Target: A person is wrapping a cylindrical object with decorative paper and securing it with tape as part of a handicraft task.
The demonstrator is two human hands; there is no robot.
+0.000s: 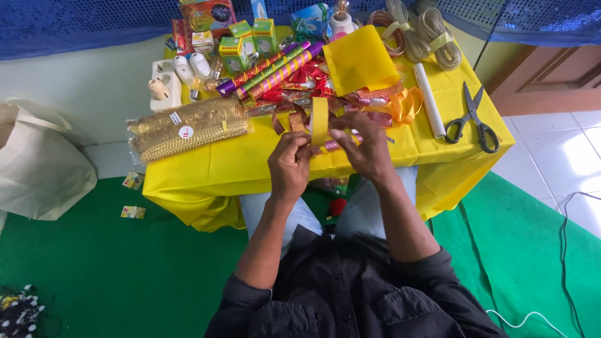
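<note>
Both hands pinch yellow ribbon (pixel 319 120): left hand (pixel 290 164) closed on lower end, right hand (pixel 366 147) gripping top, keeping strip taut over table (pixel 250 164); scissors (pixel 473 117) nearby.

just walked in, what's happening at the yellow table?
A seated person in a dark shirt holds a loop of yellow ribbon upright between both hands over the near edge of the yellow-clothed table. The left hand pinches its lower left side; the right hand grips from the right. Behind lie a heap of shiny red and gold ribbons, a flat pack of gold trim and a yellow paper sheet. Black-handled scissors lie untouched on the right.
</note>
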